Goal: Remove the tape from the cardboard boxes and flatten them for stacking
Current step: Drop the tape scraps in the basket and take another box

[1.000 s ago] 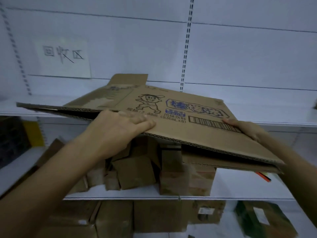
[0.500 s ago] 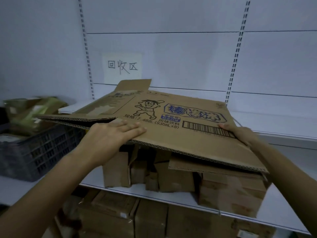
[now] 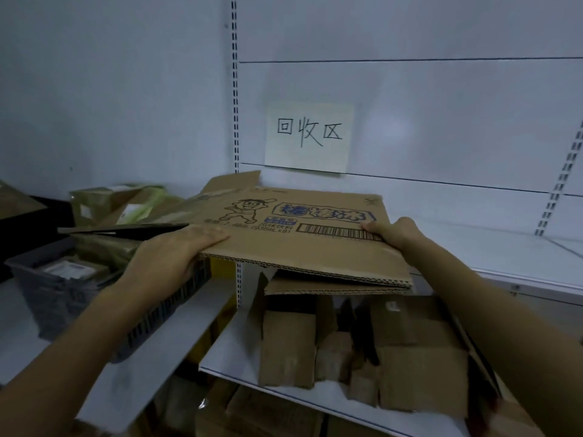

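A flattened brown cardboard box, printed with a cartoon figure, blue lettering and a barcode, is held level in front of a white shelf. My left hand grips its near left edge, fingers flat on top. My right hand holds the near right edge by the barcode, fingers curled over the top. A flap sticks up at the box's far left corner. Below it, several small folded and upright cardboard boxes stand on a lower white shelf.
A paper sign with handwritten characters hangs on the white back panel. To the left, a dark plastic crate holds packages, with greenish boxes behind it. More cartons sit under the lower shelf. An upper white shelf runs to the right.
The view has swung left and closer to the sign. The flattened box has moved with both hands toward the shelf below the sign; both hands keep their hold.
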